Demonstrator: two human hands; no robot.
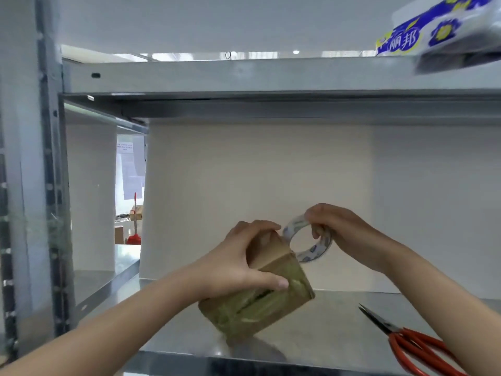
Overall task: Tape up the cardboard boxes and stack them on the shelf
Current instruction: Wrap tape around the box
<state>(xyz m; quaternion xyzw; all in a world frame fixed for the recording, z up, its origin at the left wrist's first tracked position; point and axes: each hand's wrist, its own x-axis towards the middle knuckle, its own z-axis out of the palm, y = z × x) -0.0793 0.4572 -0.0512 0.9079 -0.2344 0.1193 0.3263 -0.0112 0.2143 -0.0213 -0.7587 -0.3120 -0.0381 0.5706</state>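
The galvanised steel shelf fills the view. Its deck is a smooth, dully reflective sheet, its perforated upright stands at the left, and a flat grey beam of the tier above runs across the top. Behind the deck stands a matte, cream-coloured back panel.

The cardboard box is a small brown cuboid held tilted over the middle of the deck, with its lowest edge down at the steel sheet. Wrinkled, glossy clear tape covers its near faces and gives the cardboard a greenish sheen. The upper flap is bare and plain brown. The left hand clamps the box from the left, with the fingers curled over the top corner and the thumb pressed on the taped face.

A soft plastic package, white with blue and yellow print, overhangs the upper tier at the far right. Red-handled scissors with slim dark blades lie closed on the deck to the right of the box and clear of it.

The tape roll is a thin white ring with blue markings, just behind the box's upper right corner. The right hand grips it, with fingers hooked through the ring. A strip arcs from the roll toward the box top.
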